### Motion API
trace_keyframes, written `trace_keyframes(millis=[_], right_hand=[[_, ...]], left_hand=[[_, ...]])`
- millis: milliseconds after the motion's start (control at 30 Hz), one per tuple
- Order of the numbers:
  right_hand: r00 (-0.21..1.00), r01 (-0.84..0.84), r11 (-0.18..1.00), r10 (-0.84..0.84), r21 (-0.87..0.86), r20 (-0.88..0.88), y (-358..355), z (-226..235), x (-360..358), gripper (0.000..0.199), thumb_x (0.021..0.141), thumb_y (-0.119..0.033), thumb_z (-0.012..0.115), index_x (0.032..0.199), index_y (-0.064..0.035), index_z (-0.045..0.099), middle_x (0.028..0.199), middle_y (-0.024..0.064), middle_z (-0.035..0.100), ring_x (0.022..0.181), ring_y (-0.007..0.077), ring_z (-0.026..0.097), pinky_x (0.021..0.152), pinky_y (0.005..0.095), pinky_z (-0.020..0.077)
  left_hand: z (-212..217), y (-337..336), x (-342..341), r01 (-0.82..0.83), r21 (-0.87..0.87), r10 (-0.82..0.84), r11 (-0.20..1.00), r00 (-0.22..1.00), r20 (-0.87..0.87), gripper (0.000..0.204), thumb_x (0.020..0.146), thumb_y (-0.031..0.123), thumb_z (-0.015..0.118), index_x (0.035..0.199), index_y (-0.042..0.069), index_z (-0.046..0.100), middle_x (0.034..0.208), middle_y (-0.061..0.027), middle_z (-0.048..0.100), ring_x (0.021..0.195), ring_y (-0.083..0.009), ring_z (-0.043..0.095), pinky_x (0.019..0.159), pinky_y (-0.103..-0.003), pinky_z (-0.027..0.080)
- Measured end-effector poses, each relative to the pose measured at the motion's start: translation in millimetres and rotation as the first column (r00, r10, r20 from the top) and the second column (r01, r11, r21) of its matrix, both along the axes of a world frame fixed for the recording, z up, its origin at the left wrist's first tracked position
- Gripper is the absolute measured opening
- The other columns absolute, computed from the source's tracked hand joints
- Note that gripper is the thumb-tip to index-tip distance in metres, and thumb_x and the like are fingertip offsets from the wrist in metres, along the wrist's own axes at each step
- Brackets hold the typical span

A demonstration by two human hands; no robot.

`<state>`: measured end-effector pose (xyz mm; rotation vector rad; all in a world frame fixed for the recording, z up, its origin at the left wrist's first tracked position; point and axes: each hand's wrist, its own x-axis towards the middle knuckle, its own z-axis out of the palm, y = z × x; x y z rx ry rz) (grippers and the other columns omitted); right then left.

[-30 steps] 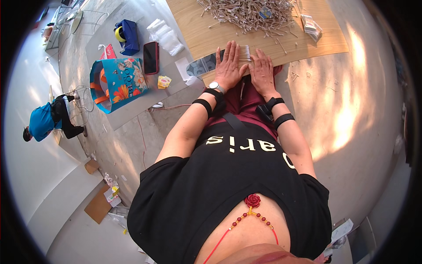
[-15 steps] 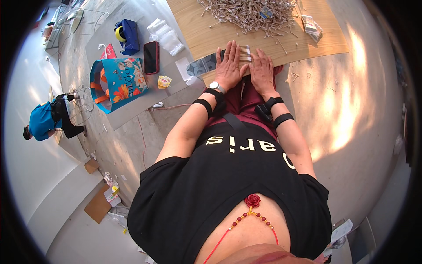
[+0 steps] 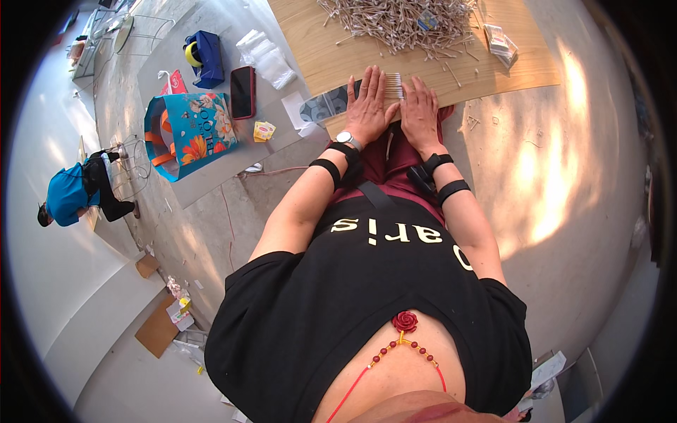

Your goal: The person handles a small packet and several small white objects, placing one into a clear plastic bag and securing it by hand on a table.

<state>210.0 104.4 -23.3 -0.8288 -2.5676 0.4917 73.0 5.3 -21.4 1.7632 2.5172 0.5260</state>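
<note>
Both palms lie flat near the front edge of a wooden table (image 3: 310, 35). A row of cotton swabs (image 3: 393, 86), lined up side by side, sits between them. My left hand (image 3: 367, 109), fingers stretched out, borders the row on its left and partly covers a grey patterned strip (image 3: 328, 104). On the row's right side rests my right hand (image 3: 420, 116), fingers also extended. Whether any swabs lie under the palms is hidden. Farther back a large heap of loose cotton swabs (image 3: 395, 25) spreads over the wood.
Small packs (image 3: 500, 45) lie right of the heap. On the grey surface at left are a blue tape dispenser (image 3: 204, 60), clear plastic bags (image 3: 266, 60), a phone (image 3: 242, 92), yellow packets (image 3: 264, 131) and a floral gift bag (image 3: 194, 134). A person in blue (image 3: 70, 190) is at far left.
My right hand has shifted very slightly, and the swab row shows a little wider between the hands. My left hand stays in place.
</note>
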Motion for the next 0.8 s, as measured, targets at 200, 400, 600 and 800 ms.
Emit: trace_keyframes(millis=[200, 400, 600, 800], right_hand=[[1.000, 0.004, 1.000, -0.004, 0.019, 0.010, 1, -1, -2, 0.046, 0.102, -0.021, 0.053, 0.147, -0.0110, 0.047, 0.156, 0.0130, 0.040, 0.151, 0.0293, 0.032, 0.124, 0.0536, 0.0183], [1.000, 0.005, 1.000, -0.005, 0.019, 0.009, 2, 0, -3, 0.048, 0.101, -0.021, 0.053, 0.147, -0.0110, 0.047, 0.155, 0.0129, 0.041, 0.150, 0.0302, 0.033, 0.124, 0.0536, 0.0197], [1.000, 0.024, 0.999, -0.024, 0.036, 0.005, 6, -1, -10, 0.049, 0.100, -0.021, 0.055, 0.148, -0.0113, 0.048, 0.153, 0.0137, 0.042, 0.149, 0.0309, 0.034, 0.122, 0.0541, 0.0220], [1.000, 0.016, 0.999, -0.017, 0.044, 0.006, 8, -4, -11, 0.049, 0.100, -0.022, 0.056, 0.147, -0.0112, 0.049, 0.153, 0.0139, 0.043, 0.149, 0.0311, 0.035, 0.122, 0.0540, 0.0223]], left_hand=[[-1, 0, 0, 0.001, -0.002, -0.001, 1.000, 1.000, 0.004, 0.084, 0.101, 0.057, 0.048, 0.162, 0.002, 0.027, 0.170, -0.0160, 0.022, 0.160, -0.0273, 0.013, 0.127, -0.054, -0.001], [-2, 0, -1, 0.001, -0.002, -0.001, 1.000, 1.000, 0.010, 0.085, 0.101, 0.056, 0.048, 0.162, 0.002, 0.026, 0.171, -0.0159, 0.022, 0.160, -0.0272, 0.012, 0.127, -0.055, -0.001], [-1, 0, -1, 0.008, -0.013, -0.008, 1.000, 1.000, 0.002, 0.085, 0.100, 0.055, 0.050, 0.162, 0.002, 0.025, 0.171, -0.0159, 0.021, 0.160, -0.0275, 0.012, 0.127, -0.055, -0.001], [0, 0, -1, 0.006, -0.012, -0.006, 1.000, 1.000, -0.005, 0.085, 0.100, 0.055, 0.050, 0.162, 0.002, 0.026, 0.171, -0.0160, 0.021, 0.160, -0.0275, 0.012, 0.127, -0.055, -0.001]])
